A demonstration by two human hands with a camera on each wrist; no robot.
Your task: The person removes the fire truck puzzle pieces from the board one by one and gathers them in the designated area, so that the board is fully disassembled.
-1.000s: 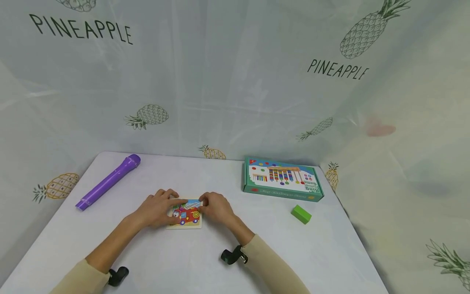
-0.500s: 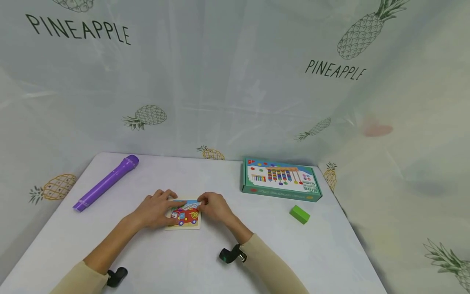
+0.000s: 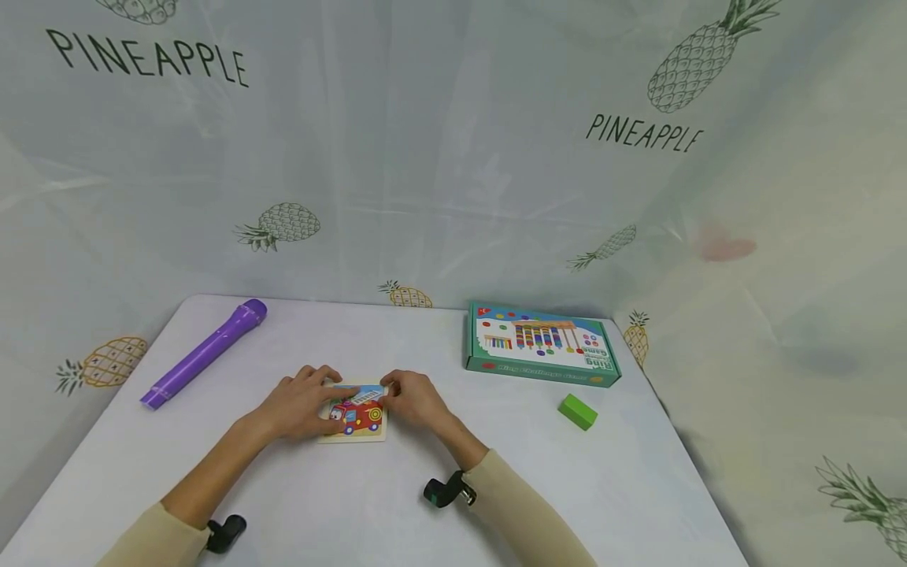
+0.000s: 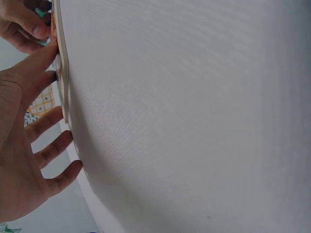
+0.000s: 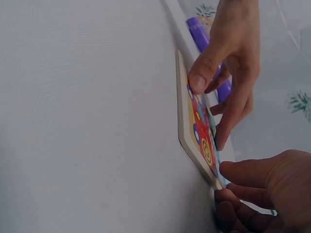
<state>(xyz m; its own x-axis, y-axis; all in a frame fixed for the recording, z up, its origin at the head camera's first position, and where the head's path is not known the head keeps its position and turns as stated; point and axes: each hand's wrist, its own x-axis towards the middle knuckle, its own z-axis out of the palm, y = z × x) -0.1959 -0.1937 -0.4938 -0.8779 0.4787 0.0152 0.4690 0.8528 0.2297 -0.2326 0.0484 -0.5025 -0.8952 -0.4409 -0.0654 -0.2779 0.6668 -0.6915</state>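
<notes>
A small square wooden puzzle (image 3: 364, 417) with a red fire truck picture lies flat on the white table. My left hand (image 3: 298, 405) spans its left side, thumb and index finger resting on the picture. In the left wrist view the other fingers of the left hand (image 4: 34, 126) are spread, two of them reaching the tabletop past the puzzle's edge. At the upper right corner, my right hand (image 3: 418, 403) pinches the puzzle. The right wrist view has the right thumb on the face of the puzzle (image 5: 194, 131), with the index finger at its edge and the remaining fingers curled.
A purple microphone-shaped tube (image 3: 205, 353) lies at the back left. Toward the back right is a green Ring Challenge Game box (image 3: 542, 346), with a green block (image 3: 578, 412) in front of it. Behind the table (image 3: 340, 512) hangs a pineapple-print curtain (image 3: 439, 157).
The head view has shifted very slightly, moving the whole scene a little left in the picture. Both hands keep the same places on the puzzle.
</notes>
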